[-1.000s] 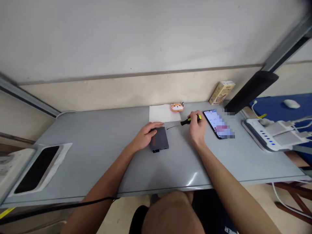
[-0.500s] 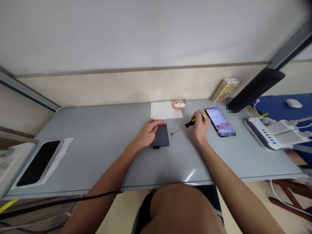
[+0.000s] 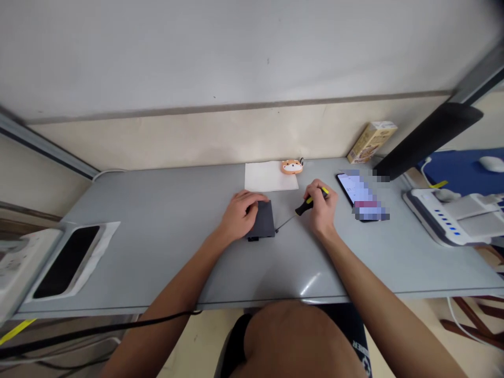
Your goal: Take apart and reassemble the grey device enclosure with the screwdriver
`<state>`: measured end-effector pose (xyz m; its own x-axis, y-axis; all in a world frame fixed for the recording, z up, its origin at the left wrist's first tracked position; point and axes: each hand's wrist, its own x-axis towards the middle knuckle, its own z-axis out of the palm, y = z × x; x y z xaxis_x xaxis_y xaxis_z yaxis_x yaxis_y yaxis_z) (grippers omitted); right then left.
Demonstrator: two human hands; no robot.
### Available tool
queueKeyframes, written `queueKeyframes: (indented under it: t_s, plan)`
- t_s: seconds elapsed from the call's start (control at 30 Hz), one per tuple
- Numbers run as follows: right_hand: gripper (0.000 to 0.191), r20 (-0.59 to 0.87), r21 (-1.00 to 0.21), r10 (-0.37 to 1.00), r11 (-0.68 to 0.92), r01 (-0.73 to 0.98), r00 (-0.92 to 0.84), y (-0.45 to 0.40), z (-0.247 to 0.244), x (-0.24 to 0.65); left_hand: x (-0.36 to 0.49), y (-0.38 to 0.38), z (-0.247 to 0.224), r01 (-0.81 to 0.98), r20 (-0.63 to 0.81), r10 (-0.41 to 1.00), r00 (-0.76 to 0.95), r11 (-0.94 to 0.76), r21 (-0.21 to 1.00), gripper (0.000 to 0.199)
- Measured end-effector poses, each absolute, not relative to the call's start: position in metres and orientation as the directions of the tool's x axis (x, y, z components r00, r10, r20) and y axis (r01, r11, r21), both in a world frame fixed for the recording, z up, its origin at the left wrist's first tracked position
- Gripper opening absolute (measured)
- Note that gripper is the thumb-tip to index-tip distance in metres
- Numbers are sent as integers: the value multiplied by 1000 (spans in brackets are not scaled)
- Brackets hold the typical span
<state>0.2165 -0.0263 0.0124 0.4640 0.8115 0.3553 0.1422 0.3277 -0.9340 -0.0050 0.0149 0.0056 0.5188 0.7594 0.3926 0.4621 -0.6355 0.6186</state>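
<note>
A dark grey, flat box-like device lies on the grey desk, with a small black part sticking out at its near edge. My left hand is closed over its left side, fingers bent across the top and far edge. My right hand grips the black and yellow handle of a screwdriver. The thin shaft slants down to the left, and its tip, with a small dark piece on it, is close beside the device's near right corner. Whether the tip touches the device I cannot tell.
White paper and an orange animal-faced case lie behind the hands. To the right are a lit phone, a carton, a black column and a power strip. A dark-screened phone lies at left.
The screwdriver tip has moved nearer me, down toward the device's near right corner. My left fingers have shifted and bent more over the device. The view has shifted slightly.
</note>
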Motion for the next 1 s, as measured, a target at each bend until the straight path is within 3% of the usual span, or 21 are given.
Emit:
queueKeyframes:
  t_s: [0.33,0.53,1.0]
  plan:
    - [28,346,-936,810,334,113,474,-25,12,219,-2,1,22,432,459,638,618,-764,479,21]
    - [29,345,-934,803,347,88,486,-24,12,221,3,-9,25,377,398,573,717,-798,470,20]
    - [28,329,-940,838,333,70,436,-24,8,219,6,-6,17,357,404,576,711,-790,499,26]
